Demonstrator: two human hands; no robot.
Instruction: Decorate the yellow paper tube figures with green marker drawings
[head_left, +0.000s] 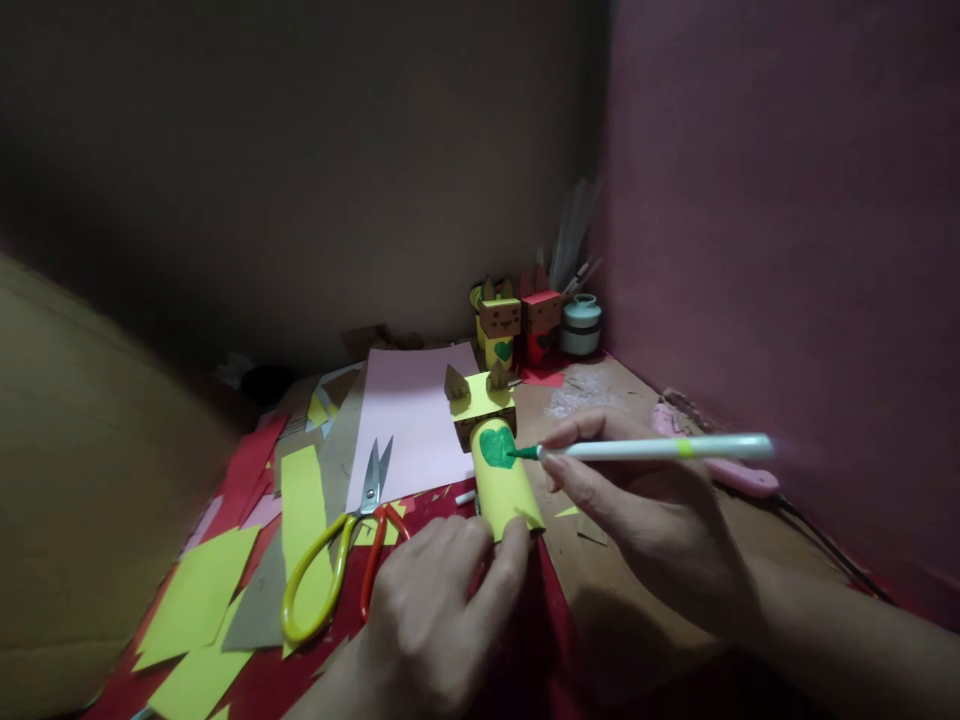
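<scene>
My left hand is closed on the near end of a yellow paper tube, thumb on top. A green heart is coloured on the tube's upper side. At its far end sits a box-shaped head with a yellow top and two brown pointed ears. My right hand grips a white marker pen between thumb and fingers. Its green tip touches or hovers at the heart's right edge; I cannot tell which. Scissors with yellow and red handles lie open to the left of the tube.
Yellow paper pieces and red scraps lie at the left, and a pink sheet lies behind the scissors. Two finished-looking paper figures stand at the back beside a pale jar. A pink corded tool rests at the right wall.
</scene>
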